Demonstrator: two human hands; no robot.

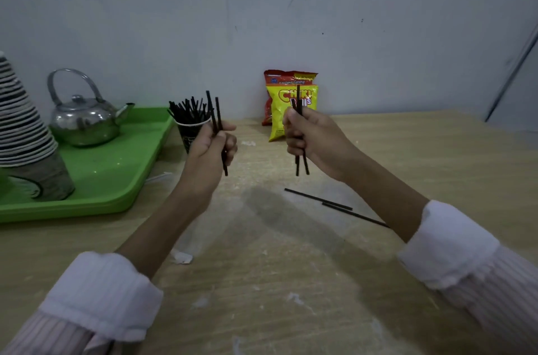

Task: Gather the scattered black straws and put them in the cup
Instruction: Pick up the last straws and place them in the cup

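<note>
Gripped in left hand (214,140), fingers curled round them: two black straws (217,113), near upright, tops just beside the cup's rim. Gripped in right hand (308,139), closed fist: a few more straws (305,165), upright, ends showing above and below the fist; exact count unclear.

Just beyond the left hand, by the tray's right edge: dark cup (186,133), white rim, partly hidden by the fingers, packed with a straw bundle (189,110).

On wooden table (262,282), near right, under the right forearm: two loose straws (317,199), flat, roughly end to end.

Far centre, against the wall: yellow snack bag (279,122), "CHIKI" legible, second word blocked by the held straws. Behind it, red bag (288,76), "Kentang Goreng" just readable.

Left: green tray (116,174) with steel kettle (83,122) and stack of paper cups (23,127).
</note>
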